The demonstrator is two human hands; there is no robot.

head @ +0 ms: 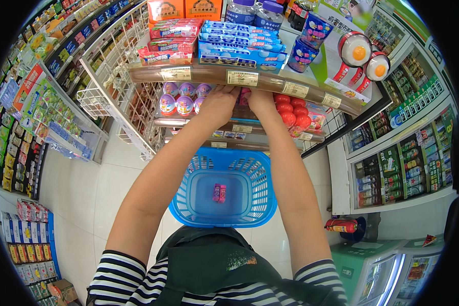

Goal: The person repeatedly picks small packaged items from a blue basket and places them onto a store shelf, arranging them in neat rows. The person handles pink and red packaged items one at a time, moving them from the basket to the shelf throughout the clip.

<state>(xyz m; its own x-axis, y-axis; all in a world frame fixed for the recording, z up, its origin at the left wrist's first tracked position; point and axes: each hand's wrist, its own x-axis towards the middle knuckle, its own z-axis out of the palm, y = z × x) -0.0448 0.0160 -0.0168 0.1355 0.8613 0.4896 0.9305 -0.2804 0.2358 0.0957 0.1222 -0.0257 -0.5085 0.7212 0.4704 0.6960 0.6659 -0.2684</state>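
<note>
Both of my arms reach forward over a blue plastic shopping basket [223, 148] to the second tier of a candy rack. My left hand [221, 104] lies beside purple-and-orange surprise eggs [184, 104], its fingertips hidden under the upper shelf edge [214, 73]. My right hand [261, 102] reaches in just left of red plastic balls [293, 111], its fingers hidden too. A pink item [244, 95] shows between the hands; whether either hand touches it I cannot tell. Inside the basket, a purple tube [216, 192] and a pink tube [223, 193] lie side by side.
The top shelf bears blue Mentos packs [241, 51], red candy packs [172, 42] and blue cups [303, 54]. A white wire rack [113, 95] flanks it at left. Drink coolers [401, 153] line the right side, with a fire extinguisher [341, 225] below.
</note>
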